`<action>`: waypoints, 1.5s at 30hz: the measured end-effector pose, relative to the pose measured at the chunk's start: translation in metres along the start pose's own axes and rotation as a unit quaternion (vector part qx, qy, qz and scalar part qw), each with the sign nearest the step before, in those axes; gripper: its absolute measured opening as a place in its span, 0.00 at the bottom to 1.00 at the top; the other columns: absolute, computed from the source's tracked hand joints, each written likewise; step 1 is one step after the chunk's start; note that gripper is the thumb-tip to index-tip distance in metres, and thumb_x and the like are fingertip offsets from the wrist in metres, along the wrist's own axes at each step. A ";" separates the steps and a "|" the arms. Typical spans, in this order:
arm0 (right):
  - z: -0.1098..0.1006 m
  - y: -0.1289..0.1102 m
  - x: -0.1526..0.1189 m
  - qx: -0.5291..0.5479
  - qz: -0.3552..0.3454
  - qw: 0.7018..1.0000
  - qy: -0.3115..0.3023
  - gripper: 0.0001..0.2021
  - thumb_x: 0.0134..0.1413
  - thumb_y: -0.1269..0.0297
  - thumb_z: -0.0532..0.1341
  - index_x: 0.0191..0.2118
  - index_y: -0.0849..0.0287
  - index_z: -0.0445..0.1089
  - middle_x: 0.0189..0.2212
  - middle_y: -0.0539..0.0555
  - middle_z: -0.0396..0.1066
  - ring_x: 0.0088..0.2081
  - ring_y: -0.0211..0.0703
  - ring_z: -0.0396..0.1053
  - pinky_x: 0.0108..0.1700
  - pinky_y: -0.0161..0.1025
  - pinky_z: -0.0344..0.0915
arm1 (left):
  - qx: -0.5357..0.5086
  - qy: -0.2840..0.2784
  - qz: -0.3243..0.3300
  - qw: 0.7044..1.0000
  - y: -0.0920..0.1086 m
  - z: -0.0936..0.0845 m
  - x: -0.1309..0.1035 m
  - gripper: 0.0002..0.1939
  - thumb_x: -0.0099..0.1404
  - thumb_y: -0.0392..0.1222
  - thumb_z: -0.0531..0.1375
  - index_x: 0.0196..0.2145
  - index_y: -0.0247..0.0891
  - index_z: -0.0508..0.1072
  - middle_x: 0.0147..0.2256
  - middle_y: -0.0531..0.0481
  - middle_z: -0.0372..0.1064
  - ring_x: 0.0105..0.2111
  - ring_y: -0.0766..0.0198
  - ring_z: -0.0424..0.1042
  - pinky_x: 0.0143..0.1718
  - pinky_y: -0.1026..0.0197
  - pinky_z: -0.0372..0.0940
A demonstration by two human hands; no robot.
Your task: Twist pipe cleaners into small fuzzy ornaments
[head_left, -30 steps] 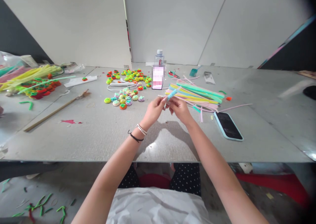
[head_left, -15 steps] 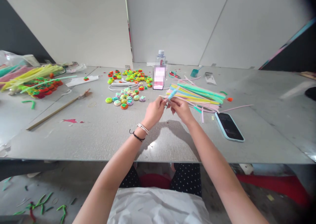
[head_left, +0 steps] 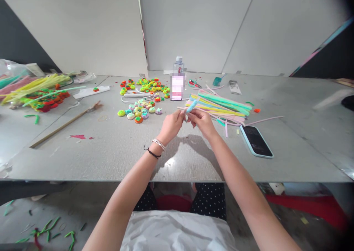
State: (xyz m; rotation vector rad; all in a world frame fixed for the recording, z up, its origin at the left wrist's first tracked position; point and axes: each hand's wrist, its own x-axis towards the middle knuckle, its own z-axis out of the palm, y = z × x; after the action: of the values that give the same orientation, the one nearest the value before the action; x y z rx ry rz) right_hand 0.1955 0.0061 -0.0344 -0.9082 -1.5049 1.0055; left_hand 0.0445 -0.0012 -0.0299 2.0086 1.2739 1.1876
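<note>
A light blue fuzzy coil (head_left: 192,106) slants up between my two hands, above the grey table. My left hand (head_left: 174,122) is closed at its lower end, thumb and fingers pinched together. From the right, my right hand (head_left: 201,121) pinches the same coil, its fingertips almost touching those of the left. A thin pale stick or stem (head_left: 181,108) pokes out by the left fingertips. Right behind the hands lies a heap of pastel pipe cleaners (head_left: 224,105).
Small fuzzy flower pieces (head_left: 138,109) lie left of centre. A lit phone (head_left: 177,89) leans on a bottle (head_left: 179,65). Another phone (head_left: 257,141) lies at right, a wooden stick (head_left: 63,127) at left. More pipe cleaners (head_left: 35,87) are at far left.
My left hand has shifted very slightly left and down, and the pale stem shows more. Both hands keep hold of the coil.
</note>
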 end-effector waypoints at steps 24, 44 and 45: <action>-0.002 -0.006 0.000 0.063 -0.001 0.997 0.041 0.16 0.46 0.50 0.65 0.30 0.59 0.68 0.20 0.47 0.64 0.17 0.30 0.55 0.18 0.31 0.52 | -0.031 -0.009 0.044 0.999 0.003 -0.004 -0.002 0.13 0.67 0.44 0.49 0.39 0.38 0.72 0.24 0.53 0.67 0.19 0.71 0.62 0.23 0.69 0.54; -0.003 0.001 0.001 0.020 -0.030 0.998 0.044 0.16 0.51 0.51 0.62 0.35 0.62 0.72 0.19 0.46 0.64 0.16 0.29 0.56 0.17 0.29 0.52 | -0.037 -0.012 0.052 0.998 0.003 -0.001 -0.002 0.11 0.65 0.47 0.55 0.39 0.37 0.69 0.34 0.51 0.71 0.22 0.73 0.66 0.25 0.70 0.60; -0.003 0.001 0.001 0.019 -0.029 0.998 0.045 0.17 0.51 0.51 0.62 0.35 0.62 0.72 0.19 0.46 0.64 0.17 0.29 0.56 0.17 0.29 0.53 | -0.039 -0.002 0.060 0.997 0.002 -0.001 -0.001 0.10 0.65 0.46 0.55 0.37 0.37 0.69 0.34 0.51 0.71 0.23 0.73 0.66 0.25 0.70 0.61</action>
State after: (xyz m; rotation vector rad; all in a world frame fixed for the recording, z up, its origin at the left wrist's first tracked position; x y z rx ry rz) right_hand 0.1981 0.0082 -0.0347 -0.8669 -1.4239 0.9369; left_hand 0.0445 -0.0029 -0.0288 2.0537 1.1021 1.2659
